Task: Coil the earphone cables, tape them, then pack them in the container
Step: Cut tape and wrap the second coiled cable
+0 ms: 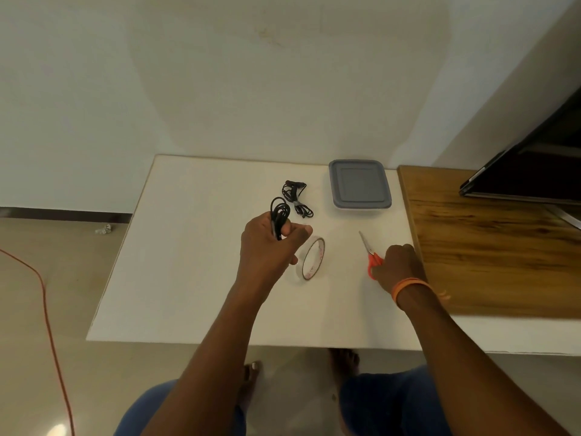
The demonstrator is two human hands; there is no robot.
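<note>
**While the lid is on: coil in left hand, container sealed**

While the grey-lidded container (pixel 360 184) sits at the far side of the white worktop (pixel 195 278), its lid lies flat and fully seated on it, so what is inside cannot be seen. Only a thin clear edge of the body shows beneath the lid at the near side.

Left hand (pixel 267 247): raised over the middle of the worktop, fingers curled and clamped on a coiled black earphone cable (pixel 279 212). The loop of the coil stands up above the fist; the lower part is hidden in the grip. The thumb points to the right, toward the tape.

Second earphone cable (pixel 297 198): lies on the worktop just beyond the held coil and to the left of the container, apart from both. It is bundled, with a pale band round its middle.

Roll of clear tape (pixel 311 259): stands on edge on the worktop, just right of the left hand and partly behind it.

Right hand (pixel 396 262): rests low on the worktop near its right side, fingers bent down over the orange handles of the scissors (pixel 371 251). The blades are closed and point away toward the container. An orange band (pixel 408 286) circles the wrist.

Wooden board (pixel 490 247): adjoins the worktop on the right
</note>
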